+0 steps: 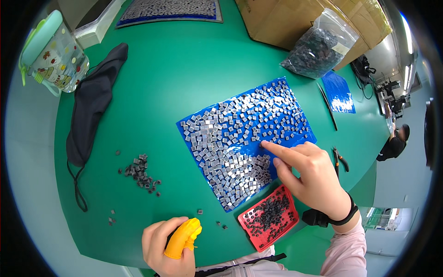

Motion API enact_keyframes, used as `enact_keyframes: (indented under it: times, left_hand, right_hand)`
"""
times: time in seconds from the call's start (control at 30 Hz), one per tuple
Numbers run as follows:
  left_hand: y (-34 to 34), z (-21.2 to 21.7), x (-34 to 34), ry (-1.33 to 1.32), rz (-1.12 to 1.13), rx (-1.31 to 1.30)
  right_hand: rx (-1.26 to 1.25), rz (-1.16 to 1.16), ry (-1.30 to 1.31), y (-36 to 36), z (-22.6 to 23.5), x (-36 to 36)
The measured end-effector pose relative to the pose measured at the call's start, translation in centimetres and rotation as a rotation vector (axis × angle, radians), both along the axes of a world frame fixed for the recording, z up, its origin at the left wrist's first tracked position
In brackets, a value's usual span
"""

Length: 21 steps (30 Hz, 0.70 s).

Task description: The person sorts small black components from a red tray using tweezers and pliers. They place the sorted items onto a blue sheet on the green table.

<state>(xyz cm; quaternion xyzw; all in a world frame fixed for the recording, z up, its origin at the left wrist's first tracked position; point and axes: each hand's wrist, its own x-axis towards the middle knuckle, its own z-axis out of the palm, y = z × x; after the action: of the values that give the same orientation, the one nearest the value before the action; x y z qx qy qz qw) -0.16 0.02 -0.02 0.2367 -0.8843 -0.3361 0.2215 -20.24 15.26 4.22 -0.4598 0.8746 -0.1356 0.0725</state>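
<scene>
A blue sheet (251, 148) carries many small square silvery-grey pieces (210, 138), packed densely on its left and lower parts and looser at the upper right. Over its lower right edge reaches my right hand (311, 173), index finger stretched so its tip touches the sheet beside a small dark piece; thumb apart, other fingers curled. My left hand (168, 244) is closed near the table's front edge, yellow finger covers on its pinched fingertips; anything between them is hidden. Between the hands sits a red tray (251, 217) holding small black parts (272, 213).
Dark small parts (140, 173) lie heaped on the green table at left. Behind them rest a black pouch (90, 111) and a clear cup (60, 60). Tweezers (327, 106), pliers (340, 159), a bag of parts (318, 48) and a cardboard box (272, 23) stand right.
</scene>
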Motion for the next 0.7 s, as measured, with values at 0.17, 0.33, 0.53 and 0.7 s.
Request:
enact_keyframes:
  times: [0.17, 0.33, 0.53, 0.7]
  left_hand:
    - [-0.07, 0.07, 0.23, -0.001, -0.035, 0.006]
    - [0.01, 0.30, 0.30, -0.006, -0.059, 0.031]
    - [-0.06, 0.35, 0.13, 0.018, -0.054, 0.034]
    - [0.05, 0.31, 0.10, 0.031, -0.053, 0.026]
  right_hand:
    - [-0.013, 0.008, -0.033, -0.19, 0.02, 0.18]
    - [-0.013, 0.016, -0.092, -0.41, 0.03, 0.24]
    - [-0.033, 0.070, -0.106, -1.08, -0.18, 0.34]
    - [-0.061, 0.094, -0.139, -1.07, -0.24, 0.43]
